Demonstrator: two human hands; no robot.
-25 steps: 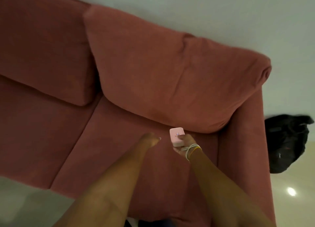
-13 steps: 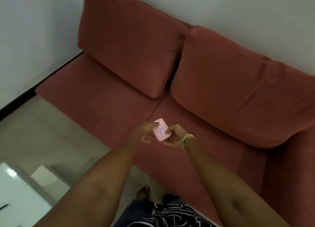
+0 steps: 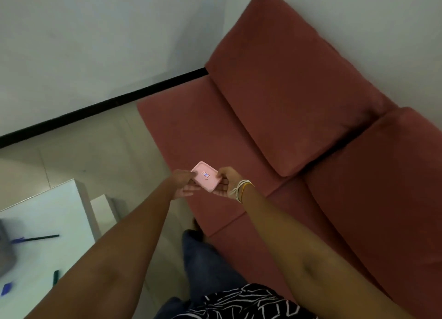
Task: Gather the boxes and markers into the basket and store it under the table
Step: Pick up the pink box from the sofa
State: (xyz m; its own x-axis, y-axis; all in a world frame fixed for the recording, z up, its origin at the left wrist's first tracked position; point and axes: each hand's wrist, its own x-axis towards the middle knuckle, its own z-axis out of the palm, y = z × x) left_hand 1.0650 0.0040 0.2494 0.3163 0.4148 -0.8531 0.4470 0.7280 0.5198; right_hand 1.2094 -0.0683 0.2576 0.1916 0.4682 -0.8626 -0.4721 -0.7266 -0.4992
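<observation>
Since half a second ago: view swung left, white table [image 3: 47, 213] with dark green markers [image 3: 39, 237] now visible at 8 o'clock. Small pink box [image 3: 205, 176] still pinched between left hand [image 3: 183, 183] and right hand [image 3: 226, 183], above red fabric sofa [image 3: 299, 127]. Flat, rounded-cornered, smooth; long axis running 10 to 4 o'clock.

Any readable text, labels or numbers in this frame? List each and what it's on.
Small sticker on the pink box, held between the left hand and right hand: blue and red marks, too small and blurred to read.
Markers on the white table, such as the dark green one: no print can be made out.
Black-and-white patterned clothing: pattern only, no lettering.
Nothing else carries legible text.
</observation>
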